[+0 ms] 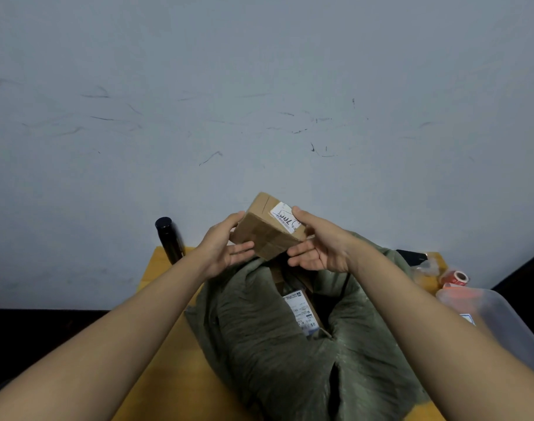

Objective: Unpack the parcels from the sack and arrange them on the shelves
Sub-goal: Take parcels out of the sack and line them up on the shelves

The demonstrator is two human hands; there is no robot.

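We hold box [267, 227] above sack [290, 344]: left hand [226, 247] and right hand [317, 246] both pinching its sides, thumbs on top.

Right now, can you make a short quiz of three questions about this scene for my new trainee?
1. True or false: the cardboard box is held by both hands.
2. What shows in the open green sack: A) a parcel with a label, B) a bottle, C) nothing?
3. What dark object stands at the table's far left corner?

Key: 1 true, left hand and right hand. 2 A, labelled parcel. 3 black cylinder.
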